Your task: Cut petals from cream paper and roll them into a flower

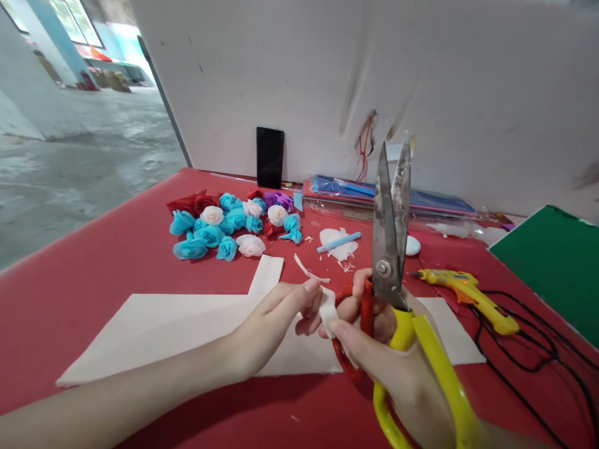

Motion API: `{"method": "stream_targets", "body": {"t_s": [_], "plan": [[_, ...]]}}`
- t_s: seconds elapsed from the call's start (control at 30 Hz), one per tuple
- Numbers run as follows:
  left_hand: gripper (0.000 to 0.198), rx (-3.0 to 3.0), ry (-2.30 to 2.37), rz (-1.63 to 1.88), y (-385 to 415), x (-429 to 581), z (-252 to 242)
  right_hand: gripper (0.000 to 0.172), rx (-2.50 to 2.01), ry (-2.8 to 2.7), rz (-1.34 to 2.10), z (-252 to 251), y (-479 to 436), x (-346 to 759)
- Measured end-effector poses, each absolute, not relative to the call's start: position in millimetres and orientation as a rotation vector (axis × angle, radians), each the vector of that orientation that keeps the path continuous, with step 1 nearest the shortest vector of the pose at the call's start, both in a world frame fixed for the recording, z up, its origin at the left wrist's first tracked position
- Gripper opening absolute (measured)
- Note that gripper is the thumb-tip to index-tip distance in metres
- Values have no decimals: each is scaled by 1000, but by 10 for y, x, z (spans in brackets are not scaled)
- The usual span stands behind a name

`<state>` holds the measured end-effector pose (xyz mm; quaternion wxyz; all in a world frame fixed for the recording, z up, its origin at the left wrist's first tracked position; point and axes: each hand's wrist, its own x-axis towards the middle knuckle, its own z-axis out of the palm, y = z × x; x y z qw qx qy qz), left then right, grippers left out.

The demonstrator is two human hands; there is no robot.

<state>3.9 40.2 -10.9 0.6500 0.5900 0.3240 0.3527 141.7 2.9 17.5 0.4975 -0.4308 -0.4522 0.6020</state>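
My right hand (pixel 397 368) is closed around large scissors (pixel 388 274) with one red and one yellow handle. Their worn metal blades point upward and stand slightly apart. Between the thumb and a finger of that same hand is a small cream paper strip (pixel 329 312). The fingers of my left hand (pixel 276 318) are curled and pinched at the strip's left edge, partly hiding it. Beneath both hands lies a long cream paper sheet (pixel 154 330). A smaller cream piece (pixel 266 274) touches its far edge.
Several blue, white, red and purple paper flowers (pixel 210 236) are grouped at the back left. A black phone (pixel 270 158) leans on the wall. Right of the scissors rests a yellow glue gun (pixel 468 296) with its black cable. Scraps and a blue stick (pixel 339 242) lie mid-table.
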Motion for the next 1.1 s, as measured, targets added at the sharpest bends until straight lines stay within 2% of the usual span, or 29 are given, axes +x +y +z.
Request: {"method": "stream_targets", "body": {"t_s": [0.17,0.33,0.6,1.1], "plan": [[52,1077,650,665,387,64,-151,22,-1090,-1193,1395,194,57,1455],[41,947,560,728,382,74,-143,23,-1080,-1150,1385,198,81,1447],[36,975,683,857,384,64,-89,28,-1142,-1085,1404,207,37,1428],[33,1135,759,963,399,-35,-65,26,-1212,-1001,1359,214,-37,1315]]}}
